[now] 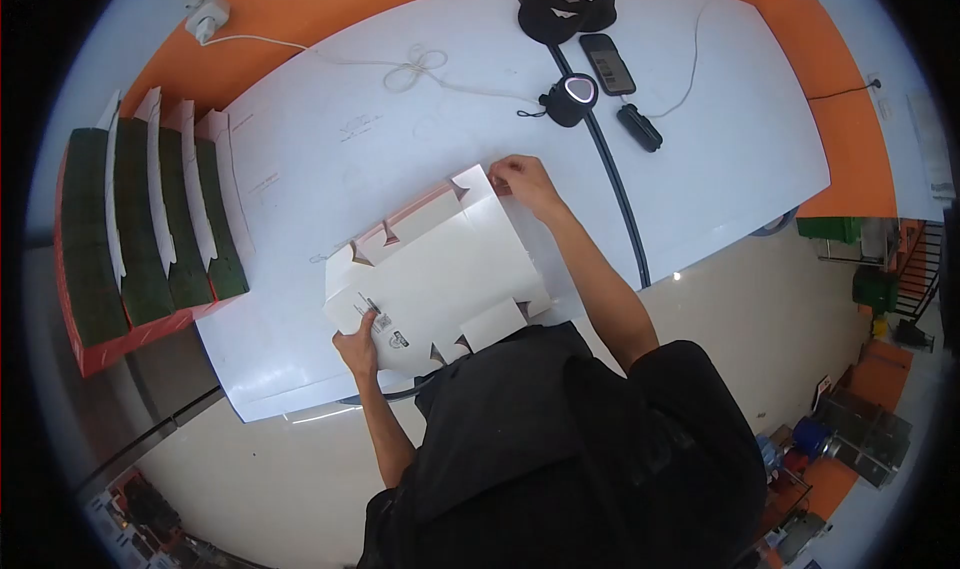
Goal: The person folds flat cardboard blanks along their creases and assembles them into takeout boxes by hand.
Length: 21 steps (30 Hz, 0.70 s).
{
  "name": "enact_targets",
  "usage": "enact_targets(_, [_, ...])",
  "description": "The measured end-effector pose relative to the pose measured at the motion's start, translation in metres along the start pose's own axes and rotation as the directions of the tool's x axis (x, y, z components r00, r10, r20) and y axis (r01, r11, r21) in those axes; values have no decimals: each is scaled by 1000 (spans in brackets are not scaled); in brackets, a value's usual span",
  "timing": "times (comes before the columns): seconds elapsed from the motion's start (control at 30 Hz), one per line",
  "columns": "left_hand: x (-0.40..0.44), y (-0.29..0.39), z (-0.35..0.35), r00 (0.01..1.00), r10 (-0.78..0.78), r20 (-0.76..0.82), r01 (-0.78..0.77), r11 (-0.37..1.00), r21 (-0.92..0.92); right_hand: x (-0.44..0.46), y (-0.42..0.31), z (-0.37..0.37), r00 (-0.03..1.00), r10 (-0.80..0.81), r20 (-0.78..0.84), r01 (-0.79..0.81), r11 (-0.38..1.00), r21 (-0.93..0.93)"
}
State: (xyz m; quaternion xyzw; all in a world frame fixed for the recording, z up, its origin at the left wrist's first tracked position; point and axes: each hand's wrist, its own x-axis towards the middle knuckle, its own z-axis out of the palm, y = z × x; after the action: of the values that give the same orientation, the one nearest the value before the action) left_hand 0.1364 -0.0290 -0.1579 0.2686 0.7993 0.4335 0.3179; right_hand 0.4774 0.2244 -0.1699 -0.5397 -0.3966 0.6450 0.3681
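A white, partly folded cardboard box (440, 269) with notched edges and a reddish inner side lies tilted at the table's front edge, close to my body. My left hand (358, 347) grips its lower left corner, thumb on top beside a small printed code and logo, the other fingers mostly hidden underneath. At the upper right corner, my right hand (525, 181) has its fingers curled and pinched around a reddish end flap (502, 186). The underside of the box is hidden.
On the white table (300, 129) stand stacked green-filled red cartons (150, 239) at the left. Toward the back are a black strap-like item (565, 11), a phone (607, 64), a round black device (570, 99), a small black case (639, 127) and a white cable (415, 67).
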Motion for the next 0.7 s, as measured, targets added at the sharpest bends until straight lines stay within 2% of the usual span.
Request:
enact_targets(0.13, [-6, -7, -6, 997, -69, -43, 69, 998, -15, -14, -3, -26, 936, -48, -348, 149, 951, 271])
enact_targets(0.23, [-1, -14, -14, 988, -115, -105, 127, 986, 112, -48, -6, -73, 965, -131, -225, 131, 991, -18])
enact_targets(0.27, [5, -23, -21, 994, -78, -70, 86, 989, 124, -62, -4, -88, 968, -128, -217, 75, 969, -236])
enact_targets(0.37, [13, 3, -30, 996, -92, 16, 89, 989, 115, -102, 5, -111, 981, -118, -152, 12, 826, -563])
enact_targets(0.4, [15, 13, -32, 995, -91, -37, 97, 965, 243, -111, 14, -113, 990, -84, -113, 3, 818, -575])
enact_targets(0.5, [35, 18, -46, 971, -234, 46, 214, 939, 270, -139, 32, -88, 998, 13, 63, 16, 901, -434])
enact_targets(0.53, [38, 30, -49, 951, -299, 84, 258, 911, 321, -144, 33, -74, 995, 56, 79, -14, 892, -452])
enact_targets(0.6, [40, 38, -47, 954, -287, 82, 229, 880, 416, -145, 37, -46, 992, 105, 63, -59, 862, -504])
enact_targets(0.7, [42, 33, -49, 971, -219, 99, 153, 882, 446, -138, 54, -27, 986, -164, -19, 100, 686, -721])
